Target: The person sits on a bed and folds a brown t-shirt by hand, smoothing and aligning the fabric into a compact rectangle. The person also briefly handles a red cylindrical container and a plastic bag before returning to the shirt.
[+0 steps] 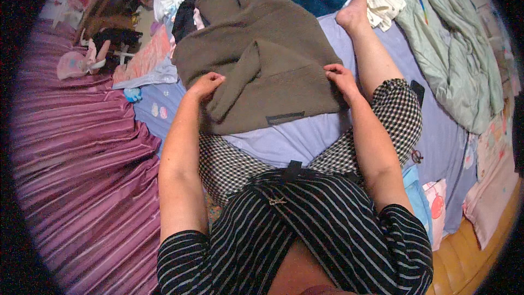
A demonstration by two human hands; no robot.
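A brown-green knit sweater [286, 53] lies spread before me, its hood or collar [219, 2] at the far end. One sleeve [239, 82] is folded across the body, with its cuff towards me. Near the hem there is a dark strip [285, 118]. My left hand [208, 84] is at the outer side of the folded sleeve, thumb and fingertips close together. Over the sweater's right edge is my right hand [343, 81], its fingers bent. Whether either hand pinches the fabric cannot be made out. The other sleeve is not plainly visible.
The sweater rests on a lavender sheet [282, 143] between my legs. A heap of clothes [323, 2] lies beyond it. To the right are a pale green quilt [454, 57], a dark phone-like object [417, 92] and a pink pillow-like cloth [487, 205]. A purple pleated cloth [90, 164] covers the left.
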